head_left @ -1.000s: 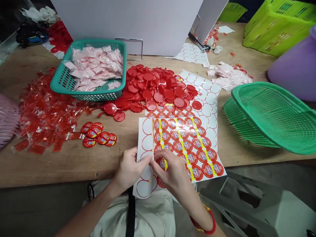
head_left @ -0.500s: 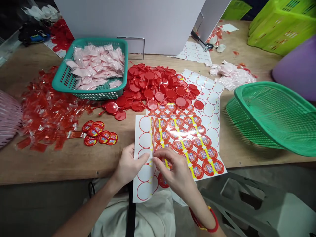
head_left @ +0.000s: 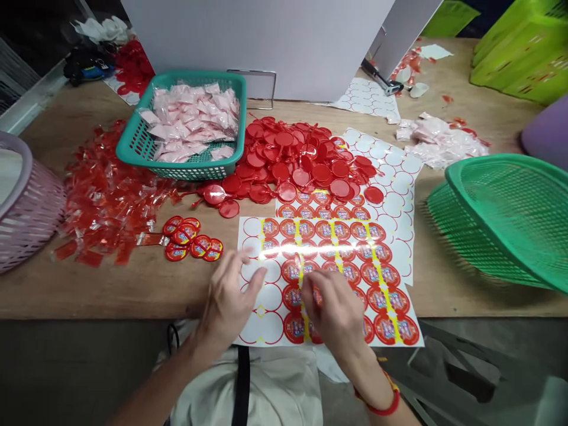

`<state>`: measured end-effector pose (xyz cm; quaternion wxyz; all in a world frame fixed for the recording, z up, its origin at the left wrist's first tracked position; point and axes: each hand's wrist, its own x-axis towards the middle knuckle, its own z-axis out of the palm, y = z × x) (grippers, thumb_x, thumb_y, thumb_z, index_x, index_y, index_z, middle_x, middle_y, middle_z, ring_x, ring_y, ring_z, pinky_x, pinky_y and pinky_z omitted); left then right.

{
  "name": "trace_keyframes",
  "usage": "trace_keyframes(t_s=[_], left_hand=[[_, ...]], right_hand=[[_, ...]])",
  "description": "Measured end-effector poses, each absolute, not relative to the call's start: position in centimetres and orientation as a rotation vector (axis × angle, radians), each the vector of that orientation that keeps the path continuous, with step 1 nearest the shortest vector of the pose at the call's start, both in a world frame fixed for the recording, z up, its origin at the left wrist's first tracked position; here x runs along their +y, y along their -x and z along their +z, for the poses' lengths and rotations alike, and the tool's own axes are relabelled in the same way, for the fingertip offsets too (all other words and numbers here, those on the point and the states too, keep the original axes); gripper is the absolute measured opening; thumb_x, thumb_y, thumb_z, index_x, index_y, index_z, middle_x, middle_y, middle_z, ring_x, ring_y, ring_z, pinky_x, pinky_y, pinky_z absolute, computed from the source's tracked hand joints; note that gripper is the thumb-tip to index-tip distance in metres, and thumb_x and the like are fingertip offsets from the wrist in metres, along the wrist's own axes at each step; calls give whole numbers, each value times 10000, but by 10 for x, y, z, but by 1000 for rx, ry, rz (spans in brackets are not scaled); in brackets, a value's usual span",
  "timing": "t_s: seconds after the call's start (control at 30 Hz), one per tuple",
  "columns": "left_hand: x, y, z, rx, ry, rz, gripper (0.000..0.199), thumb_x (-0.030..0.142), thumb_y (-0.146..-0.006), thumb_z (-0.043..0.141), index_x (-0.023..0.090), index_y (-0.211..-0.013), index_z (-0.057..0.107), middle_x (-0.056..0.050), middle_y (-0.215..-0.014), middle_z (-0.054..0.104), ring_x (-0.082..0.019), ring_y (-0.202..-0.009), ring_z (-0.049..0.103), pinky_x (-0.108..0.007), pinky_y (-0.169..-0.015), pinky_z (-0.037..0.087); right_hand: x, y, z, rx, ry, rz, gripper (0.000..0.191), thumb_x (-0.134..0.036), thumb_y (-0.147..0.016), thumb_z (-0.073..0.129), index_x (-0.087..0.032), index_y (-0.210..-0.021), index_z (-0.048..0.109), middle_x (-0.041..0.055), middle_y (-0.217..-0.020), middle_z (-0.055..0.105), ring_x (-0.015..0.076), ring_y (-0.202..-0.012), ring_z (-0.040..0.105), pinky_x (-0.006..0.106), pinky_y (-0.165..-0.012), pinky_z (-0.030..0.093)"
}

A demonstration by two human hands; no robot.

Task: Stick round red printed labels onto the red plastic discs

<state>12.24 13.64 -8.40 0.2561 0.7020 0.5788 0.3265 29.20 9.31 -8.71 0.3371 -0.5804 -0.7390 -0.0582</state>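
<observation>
A sheet of round red stickers (head_left: 331, 283) lies flat at the front of the table; its left side shows bare white circles. My left hand (head_left: 231, 296) is at the sheet's left edge, thumb apart from the fingers, with nothing visible in it. Over the middle of the sheet, my right hand (head_left: 338, 307) is closed with its fingers curled in; a red patch shows by the fingertips, but I cannot tell whether it is held. Several loose round stickers (head_left: 189, 232) lie left of the sheet. Behind it is a heap of red round plastic pieces with short handles (head_left: 295, 157).
A teal basket (head_left: 177, 168) holds small pale pink packets (head_left: 195, 121). Red clear packets (head_left: 118, 198) are heaped left, beside a pink basket (head_left: 38, 204). A green basket (head_left: 497, 231) stands right. Further back are pink packets (head_left: 444, 139), a hammer-like tool (head_left: 382, 77) and a yellow-green crate (head_left: 517, 53).
The sheet's left side, bent up between both hands before, now lies flat. My right hand has moved right and curled closed; my left has let go of the edge. The view has shifted slightly left.
</observation>
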Motion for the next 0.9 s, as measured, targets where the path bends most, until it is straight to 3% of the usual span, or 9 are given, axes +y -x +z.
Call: trace_keyframes(t_s=[0.1,0.23,0.33,0.4,0.47,0.53,0.67,0.77,0.9], left_hand=[[134,-127,-76,1346,-1822,716,240,243,-823,465,166,-623,571,4,-603,568,-98,-556,524,-194,-541,419],[130,-125,-72,1331,-1784,721,221,160,-797,484,156,-585,547,14,-580,552,-85,-546,511,-177,-524,396],[136,-116,-71,1244,-1852,688,195,191,-825,490,157,-664,595,1,-646,594,-96,-604,550,-184,-567,424],[155,-106,-72,1326,-1965,696,123,218,-823,519,156,-842,624,-29,-785,634,-129,-733,587,-220,-669,460],[185,-95,-76,1543,-2122,731,285,221,-803,557,137,-1075,560,-89,-1007,612,-185,-926,568,-304,-816,455],[221,-83,-82,1714,-2318,675,423,189,-783,575,112,-1188,483,-148,-1193,513,-244,-1079,488,-396,-910,405],[265,-70,-83,1789,-2530,377,428,174,-778,571,92,-1191,491,-156,-1120,557,-278,-1022,507,-422,-870,421],[261,-69,-71,1736,-2559,483,420,180,-769,590,109,-1175,504,-123,-1088,588,-251,-988,521,-386,-868,429],[234,-75,-56,1417,-2569,530,447,150,-755,606,139,-1187,491,-98,-1140,576,-222,-1056,489,-381,-927,402]], right_hand=[[94,-282,-88,-2154,1308,-216,105,-92,-802,516,-153,-881,549,74,-708,640,178,-622,568,296,-570,473],[100,-278,-86,-1923,1344,275,118,-207,-834,513,-164,-940,541,86,-826,618,179,-725,581,288,-601,488],[110,-281,-85,-1735,1396,560,56,-226,-836,509,-190,-818,547,50,-771,599,160,-699,573,271,-597,476],[116,-284,-85,-1628,1429,627,101,-221,-837,500,-202,-744,533,25,-707,580,148,-655,556,262,-584,457],[121,-287,-88,-1498,1492,654,109,-259,-841,489,-206,-758,536,22,-700,573,148,-636,547,265,-578,451],[124,-290,-93,-1409,1526,707,127,-313,-836,492,-207,-790,543,27,-712,577,152,-635,552,269,-576,457],[124,-294,-106,-1355,1543,868,209,-389,-806,530,-202,-895,558,52,-794,617,168,-691,591,283,-607,485],[123,-298,-111,-1246,1561,936,265,-415,-778,562,-199,-930,557,58,-822,631,172,-707,607,286,-616,495],[125,-305,-107,-1092,1559,973,260,-441,-754,577,-197,-845,565,36,-752,621,157,-652,591,269,-574,486]])
